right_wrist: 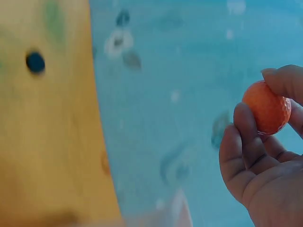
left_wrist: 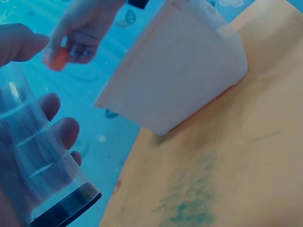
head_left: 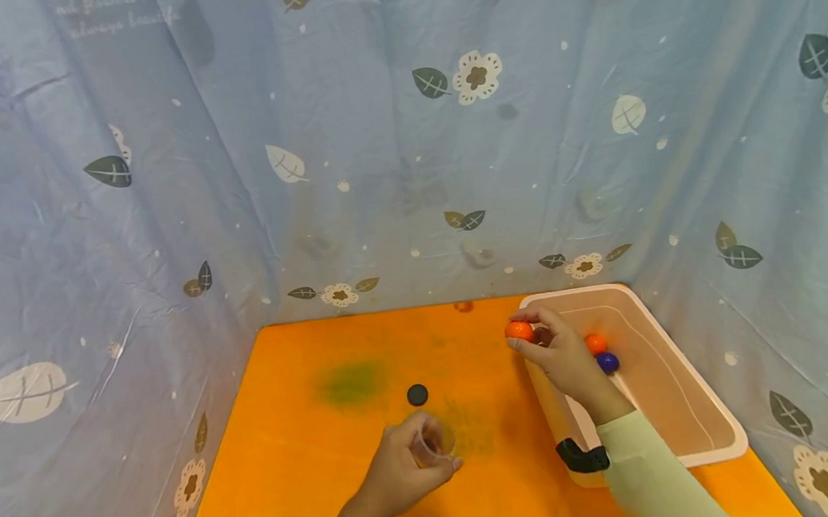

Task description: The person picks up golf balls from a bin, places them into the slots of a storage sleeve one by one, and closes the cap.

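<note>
In the head view, the orange ball (head_left: 519,330) is pinched by the right hand (head_left: 563,358) right of centre, to the upper right of the clear cup (left_wrist: 40,151), which is gripped by the left hand (head_left: 402,465) at lower centre.

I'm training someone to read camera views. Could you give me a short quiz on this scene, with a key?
1. Multiple choice: what does the right hand hold? (a) a spoon (b) an orange ball (c) a green cube

2. True or false: the left hand holds nothing.

3. Count: how many balls show inside the bin in the head view, and in which colours?

Key:
1. b
2. False; it grips a clear container.
3. Two: an orange one and a blue one.
</note>
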Demonstrator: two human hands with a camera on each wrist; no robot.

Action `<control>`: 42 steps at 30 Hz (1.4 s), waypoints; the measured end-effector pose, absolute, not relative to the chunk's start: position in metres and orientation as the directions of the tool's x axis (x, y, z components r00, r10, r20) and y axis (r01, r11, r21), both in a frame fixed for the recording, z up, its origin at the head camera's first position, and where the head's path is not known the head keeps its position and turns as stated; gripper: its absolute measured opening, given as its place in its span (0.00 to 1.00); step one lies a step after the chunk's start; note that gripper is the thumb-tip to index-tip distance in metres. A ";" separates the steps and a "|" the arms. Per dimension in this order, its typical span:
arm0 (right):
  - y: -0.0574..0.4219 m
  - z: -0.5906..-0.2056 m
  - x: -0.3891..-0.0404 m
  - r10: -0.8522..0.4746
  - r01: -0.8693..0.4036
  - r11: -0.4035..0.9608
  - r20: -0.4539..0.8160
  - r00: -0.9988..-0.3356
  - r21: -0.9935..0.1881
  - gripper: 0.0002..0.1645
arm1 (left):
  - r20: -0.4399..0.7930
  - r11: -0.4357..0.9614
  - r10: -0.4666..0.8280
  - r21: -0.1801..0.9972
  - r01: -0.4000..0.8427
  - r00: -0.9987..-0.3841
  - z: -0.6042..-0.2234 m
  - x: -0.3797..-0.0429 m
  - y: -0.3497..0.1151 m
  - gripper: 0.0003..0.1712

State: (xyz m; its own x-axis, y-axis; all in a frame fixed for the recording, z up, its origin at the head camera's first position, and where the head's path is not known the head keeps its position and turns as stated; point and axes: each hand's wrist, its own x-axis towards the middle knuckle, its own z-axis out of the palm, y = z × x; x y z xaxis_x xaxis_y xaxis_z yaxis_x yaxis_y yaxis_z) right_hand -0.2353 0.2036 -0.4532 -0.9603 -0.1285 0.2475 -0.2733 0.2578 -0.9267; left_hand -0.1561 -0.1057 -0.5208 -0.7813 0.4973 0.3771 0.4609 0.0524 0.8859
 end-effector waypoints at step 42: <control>0.131 -0.473 -0.158 -0.520 -0.393 -0.090 0.380 -0.765 -0.915 0.20 | 0.431 0.050 0.451 0.862 0.504 -0.782 -0.533 -0.157 -0.097 0.17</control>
